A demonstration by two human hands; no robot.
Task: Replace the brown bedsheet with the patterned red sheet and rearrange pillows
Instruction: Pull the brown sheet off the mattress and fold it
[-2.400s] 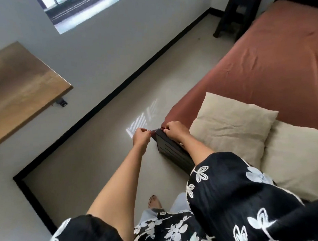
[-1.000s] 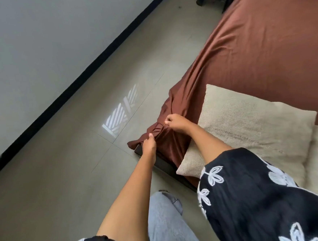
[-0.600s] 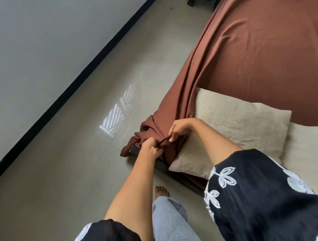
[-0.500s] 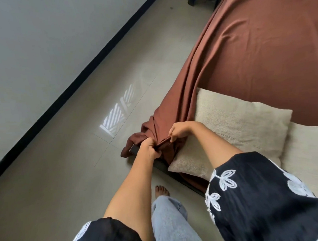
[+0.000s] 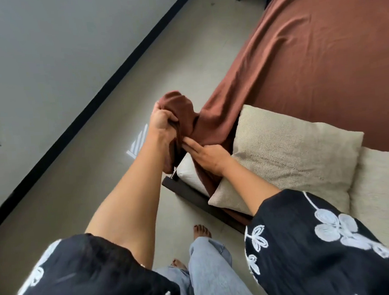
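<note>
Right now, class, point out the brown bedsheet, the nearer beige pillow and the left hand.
brown bedsheet (image 5: 320, 53), head view, flat spread on the bed.
nearer beige pillow (image 5: 288, 154), head view, its top face.
left hand (image 5: 161, 122), head view, knuckles gripping the bunched corner.

Home bedroom, low bed (image 5: 320, 53), pillows (image 5: 288, 154), tiled floor (image 5: 99, 177)

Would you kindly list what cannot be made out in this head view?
- Patterned red sheet: nowhere in frame.
- Brown bedsheet: its far side is cut off by the top and right edges.
- Second pillow: cut by the right edge.
- Left hand: fingertips buried in the bunched sheet.
- Right hand: palm side hidden.
</note>
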